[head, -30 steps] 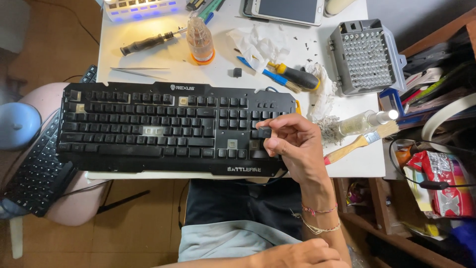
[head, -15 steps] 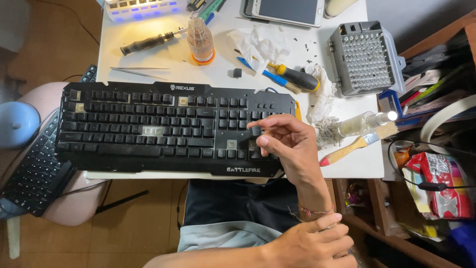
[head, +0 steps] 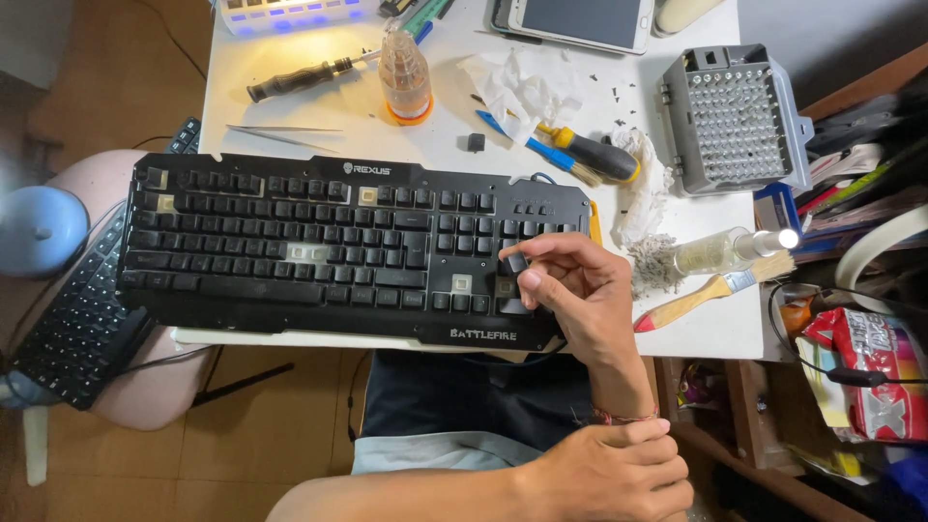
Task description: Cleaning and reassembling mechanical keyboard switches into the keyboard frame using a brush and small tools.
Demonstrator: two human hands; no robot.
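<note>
Grey bit case (head: 732, 118) sitting at two o'clock | crumpled tissue (head: 517, 82) lying at twelve | paintbrush (head: 713, 290) resting at three | second keyboard (head: 82, 324) leaning at nine

Right hand (head: 580, 290): pinching a black keycap (head: 517, 262) over the keyboard (head: 319, 242)'s right end.
Left hand (head: 619, 474): resting by the right wrist.
Brush (head: 710, 288): on table (head: 309, 106), right.

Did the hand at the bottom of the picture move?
Yes. The left hand came up from the bottom edge toward the black keyboard, now touching the right hand's wrist.
</note>
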